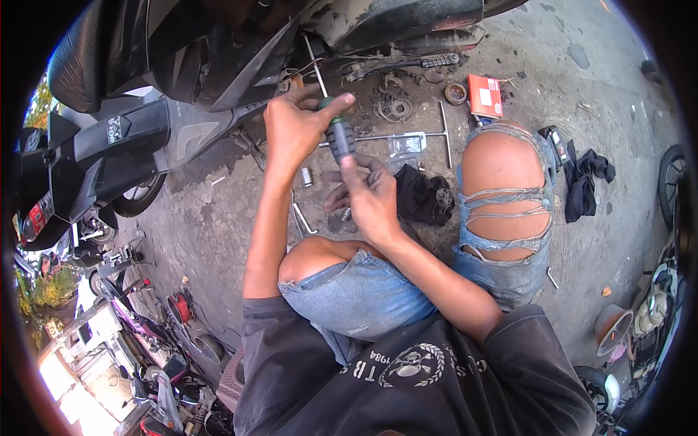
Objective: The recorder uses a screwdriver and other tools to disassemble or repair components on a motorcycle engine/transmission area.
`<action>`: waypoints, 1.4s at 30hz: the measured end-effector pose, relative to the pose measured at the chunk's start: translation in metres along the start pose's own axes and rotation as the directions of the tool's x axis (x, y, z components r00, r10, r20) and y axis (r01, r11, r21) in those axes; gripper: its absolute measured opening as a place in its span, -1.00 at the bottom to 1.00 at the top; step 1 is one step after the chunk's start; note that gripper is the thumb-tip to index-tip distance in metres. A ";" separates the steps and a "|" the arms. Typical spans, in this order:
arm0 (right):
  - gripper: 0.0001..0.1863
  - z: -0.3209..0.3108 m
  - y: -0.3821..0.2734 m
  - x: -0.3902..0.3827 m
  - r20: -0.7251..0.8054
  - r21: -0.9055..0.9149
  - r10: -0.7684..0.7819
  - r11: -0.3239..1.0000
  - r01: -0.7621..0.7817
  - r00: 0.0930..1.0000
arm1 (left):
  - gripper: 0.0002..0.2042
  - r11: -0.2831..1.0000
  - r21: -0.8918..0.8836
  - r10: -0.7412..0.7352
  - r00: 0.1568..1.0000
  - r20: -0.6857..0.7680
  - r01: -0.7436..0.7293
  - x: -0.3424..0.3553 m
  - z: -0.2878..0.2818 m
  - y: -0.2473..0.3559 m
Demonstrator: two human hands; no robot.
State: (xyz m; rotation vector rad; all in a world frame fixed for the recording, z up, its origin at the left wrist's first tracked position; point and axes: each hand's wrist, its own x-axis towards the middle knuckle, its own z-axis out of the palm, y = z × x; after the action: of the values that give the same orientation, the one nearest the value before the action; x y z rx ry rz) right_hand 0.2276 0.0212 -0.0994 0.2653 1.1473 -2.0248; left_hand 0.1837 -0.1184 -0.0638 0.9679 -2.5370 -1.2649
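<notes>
My left hand [294,127] grips the upper part of a green-and-black screwdriver [337,131], whose shaft points up into the underside of a dark scooter body [211,40]. My right hand [367,200] is at the handle's lower end, thumb against it and fingers loosely curled; a small metal piece shows by its lower fingers, and I cannot tell whether it is held. Beneath my hands are a metal socket [306,176], a long T-handle wrench [446,134], a clear plastic package [406,147] and a black cloth [429,196] on the stained concrete floor [196,240].
Around me are my knees, an orange box [485,96], a round tin [455,94], greasy parts [394,109], a second black cloth [582,182] and an L-shaped tool [552,277]. More scooters [127,294] crowd the left side; a bowl [612,327] and vehicle parts line the right edge.
</notes>
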 end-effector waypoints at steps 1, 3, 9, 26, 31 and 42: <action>-0.57 0.001 -0.003 0.002 -0.001 0.094 0.129 0.987 -0.129 0.992 | -0.42 0.971 -0.199 -0.101 0.985 0.143 0.129 -0.002 -0.004 -0.001; -0.55 -0.015 0.007 0.022 0.207 0.463 0.313 0.803 -0.375 0.927 | -0.47 0.799 -0.524 -0.121 0.934 0.337 0.293 -0.007 -0.011 -0.010; -0.42 -0.004 -0.005 0.017 0.345 0.442 0.445 0.700 -0.561 0.826 | -0.57 0.634 -0.686 -0.036 0.900 0.433 0.356 -0.002 -0.009 -0.040; -0.45 -0.001 -0.024 0.015 0.281 0.444 0.474 0.707 -0.551 0.835 | -0.62 0.757 -0.586 -0.110 0.940 0.322 0.289 0.000 -0.009 -0.021; -0.47 0.001 -0.010 0.010 0.006 -0.014 -0.013 1.000 0.013 1.000 | -0.55 0.991 -0.016 -0.130 0.989 0.068 0.131 -0.002 0.000 0.007; -0.44 0.006 -0.004 0.018 0.535 0.537 0.371 0.545 -0.644 0.759 | -0.56 0.984 -0.137 -0.088 0.984 0.157 0.110 0.009 -0.008 -0.013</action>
State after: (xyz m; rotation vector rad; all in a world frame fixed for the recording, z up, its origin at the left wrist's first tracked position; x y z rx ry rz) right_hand 0.2141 0.0085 -0.1030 0.5150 -0.0280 -1.7480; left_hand 0.1857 -0.1350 -0.0696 1.0139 -2.4885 -1.5840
